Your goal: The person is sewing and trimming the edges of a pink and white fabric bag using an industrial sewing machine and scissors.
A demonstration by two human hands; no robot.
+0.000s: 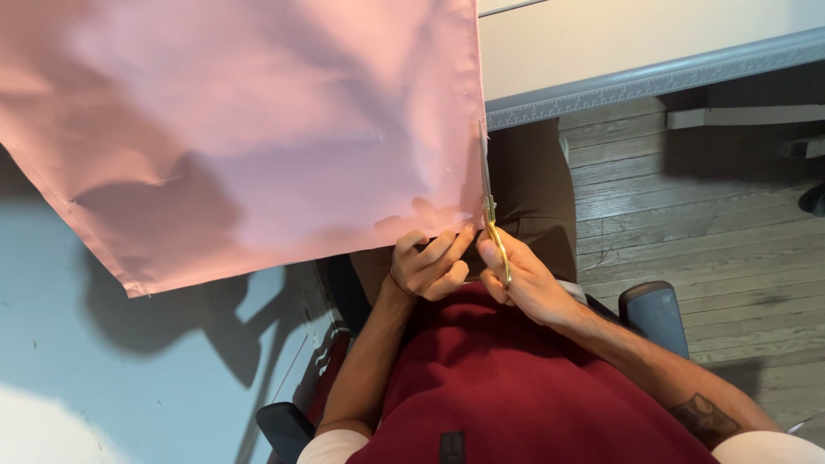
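You are trimming the pink fabric's (pixel 258 129) right edge: right hand (pixel 524 279) gripping gold scissors (pixel 491 225), left hand (pixel 430 266) pinching the lower hem. Next stroke likely needs the fabric taut.

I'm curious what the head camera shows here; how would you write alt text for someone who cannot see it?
A seated person holds the lower edge of a large pink cloth with the left hand while the right hand grips gold-handled scissors, blades pointing up along the cloth's right edge. A dark red apron covers the lap, above a wooden floor.
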